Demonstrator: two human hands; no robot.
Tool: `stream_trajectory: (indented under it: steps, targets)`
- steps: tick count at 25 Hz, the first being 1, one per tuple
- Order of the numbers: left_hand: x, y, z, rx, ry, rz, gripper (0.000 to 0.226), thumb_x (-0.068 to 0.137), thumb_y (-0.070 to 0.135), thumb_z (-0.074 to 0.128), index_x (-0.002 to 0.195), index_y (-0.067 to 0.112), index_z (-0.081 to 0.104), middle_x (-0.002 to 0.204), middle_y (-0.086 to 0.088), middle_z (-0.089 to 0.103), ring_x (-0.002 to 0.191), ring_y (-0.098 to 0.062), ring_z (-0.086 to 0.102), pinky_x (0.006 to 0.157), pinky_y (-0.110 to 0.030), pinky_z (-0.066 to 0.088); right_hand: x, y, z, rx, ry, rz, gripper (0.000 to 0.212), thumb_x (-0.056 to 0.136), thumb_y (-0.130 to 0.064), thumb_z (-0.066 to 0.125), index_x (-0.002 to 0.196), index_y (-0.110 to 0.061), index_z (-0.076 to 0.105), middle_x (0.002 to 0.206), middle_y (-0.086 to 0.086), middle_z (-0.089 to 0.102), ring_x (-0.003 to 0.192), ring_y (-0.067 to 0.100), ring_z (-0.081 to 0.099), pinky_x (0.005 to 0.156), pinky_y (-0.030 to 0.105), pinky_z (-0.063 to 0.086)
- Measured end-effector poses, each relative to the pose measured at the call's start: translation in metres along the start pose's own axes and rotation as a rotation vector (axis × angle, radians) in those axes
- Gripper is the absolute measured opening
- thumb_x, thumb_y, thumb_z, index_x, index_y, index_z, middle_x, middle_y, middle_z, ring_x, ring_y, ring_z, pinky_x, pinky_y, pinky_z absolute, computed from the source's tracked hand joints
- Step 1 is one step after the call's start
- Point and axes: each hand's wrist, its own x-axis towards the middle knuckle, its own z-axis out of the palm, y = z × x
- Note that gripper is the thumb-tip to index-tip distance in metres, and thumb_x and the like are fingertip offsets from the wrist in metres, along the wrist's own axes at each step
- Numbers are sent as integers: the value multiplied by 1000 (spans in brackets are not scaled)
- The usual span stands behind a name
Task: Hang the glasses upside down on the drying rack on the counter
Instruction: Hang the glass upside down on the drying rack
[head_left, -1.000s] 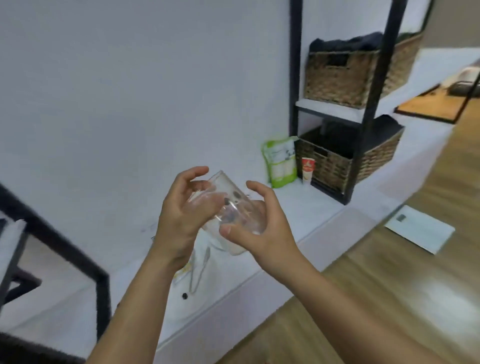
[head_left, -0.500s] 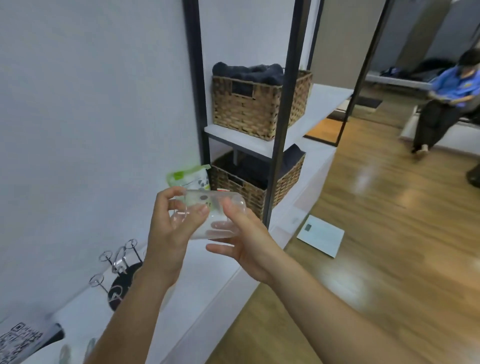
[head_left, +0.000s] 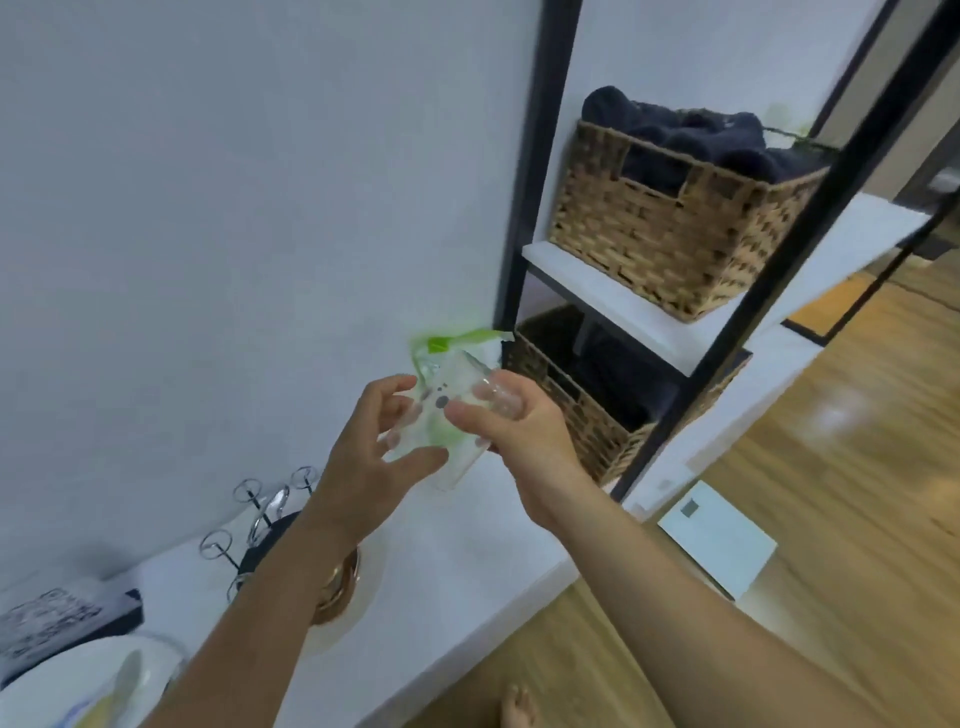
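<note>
Head view: my left hand and right hand both curl round clear glass above counter. Prongs of drying rack look bare; hanging not yet done.

Drying rack stands at the desk's back by the wall, wire prongs up and spaced apart, open air above them; left arm crosses over its near side; copper-rimmed dish sits just beside the rack under that arm; bare desk strip between rack and black shelf frame; green pouch leans at the wall beside the frame post; lower wicker basket closes off the right; white plate fills the near-left corner; wall blocks behind.
</note>
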Motion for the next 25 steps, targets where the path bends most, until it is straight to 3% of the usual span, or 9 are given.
stream_trajectory:
  steps: [2,5,10,16,25]
  targets:
    - [17,-10,-17,14,73,-44,46,73,40,66,118,35,60,117,0,62,113,-11,57,103,-37,44,31,1,18,-103,-95,-54,77,64,-24,91,131,-22,52,116,-9,64,103,9,64,93,33,53]
    - [49,-16,-41,5,233,-128,33,82,47,51,106,34,68,119,5,67,117,-13,58,108,-46,41,80,2,41,-271,-243,-178,87,60,-29,93,134,-27,47,120,-12,58,110,6,57,96,28,49]
    - [86,-24,-68,17,474,-246,32,93,37,43,108,31,70,113,10,71,109,-7,64,102,-41,47,149,15,83,-514,-489,-327,92,61,-30,90,137,-28,39,125,-5,49,113,10,48,91,24,39]
    - [88,-69,-95,69,511,-432,30,95,36,41,104,34,70,106,12,71,102,-7,65,91,-30,47,176,69,130,-660,-709,-381,94,64,-32,88,141,-24,36,134,-3,46,121,14,43,91,20,31]
    - [84,-152,-148,215,290,-499,31,100,31,39,99,28,71,106,12,71,101,0,62,84,-19,42,181,141,176,-848,-724,-337,95,68,-31,86,144,-22,31,140,1,45,125,19,41,99,31,40]
